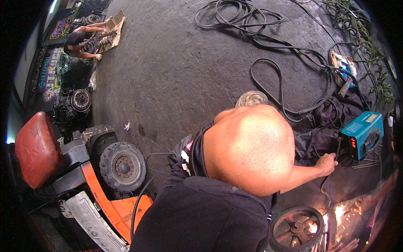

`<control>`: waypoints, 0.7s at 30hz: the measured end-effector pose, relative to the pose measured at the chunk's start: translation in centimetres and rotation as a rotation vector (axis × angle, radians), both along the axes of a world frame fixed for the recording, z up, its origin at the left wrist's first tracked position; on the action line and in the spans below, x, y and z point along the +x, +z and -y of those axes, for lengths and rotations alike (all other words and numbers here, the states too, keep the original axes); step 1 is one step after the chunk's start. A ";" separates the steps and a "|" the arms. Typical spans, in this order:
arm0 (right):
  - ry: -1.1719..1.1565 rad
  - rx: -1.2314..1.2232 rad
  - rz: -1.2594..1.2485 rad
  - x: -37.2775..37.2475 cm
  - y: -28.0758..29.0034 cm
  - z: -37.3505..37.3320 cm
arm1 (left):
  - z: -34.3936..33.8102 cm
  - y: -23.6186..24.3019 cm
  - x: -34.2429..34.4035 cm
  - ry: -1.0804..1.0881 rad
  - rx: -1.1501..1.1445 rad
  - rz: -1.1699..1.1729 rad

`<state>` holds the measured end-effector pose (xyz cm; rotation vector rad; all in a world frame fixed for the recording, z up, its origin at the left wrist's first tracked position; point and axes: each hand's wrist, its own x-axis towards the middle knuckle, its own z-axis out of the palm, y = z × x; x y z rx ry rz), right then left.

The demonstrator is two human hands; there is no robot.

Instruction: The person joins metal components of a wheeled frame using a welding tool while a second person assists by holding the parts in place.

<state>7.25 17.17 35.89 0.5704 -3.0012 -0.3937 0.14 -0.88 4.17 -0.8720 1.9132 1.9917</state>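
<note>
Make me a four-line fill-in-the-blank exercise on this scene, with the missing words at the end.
1. The padded seat at far left is coloured ____.
2. The looped cables on the floor are coloured ____.
3. The teal machine stands toward the picture's ____ edge.
4. The spoked wheel lies to the ____ of the brightest sparks.

Missing words: red; black; right; left.

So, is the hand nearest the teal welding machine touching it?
Apart: the head view shows a dark gap between the hand and the teal welding machine.
</note>
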 end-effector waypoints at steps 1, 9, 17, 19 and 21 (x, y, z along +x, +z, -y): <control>0.000 0.000 0.000 0.0 0.0 -0.2 | 0.0 0.1 0.0 -0.015 -0.015 0.040; -0.006 0.054 -0.010 0.1 -0.1 -0.7 | -0.3 -0.1 0.1 0.042 -0.015 -0.015; -0.012 -0.057 -0.007 0.1 0.2 1.0 | -0.6 -0.9 0.0 0.028 -0.003 -0.023; -0.017 -0.047 -0.007 0.1 0.2 1.1 | -0.6 -1.0 0.0 -0.002 0.005 0.033; -0.131 0.025 0.027 0.0 0.2 1.2 | -0.6 -0.8 -0.1 0.016 0.009 -0.008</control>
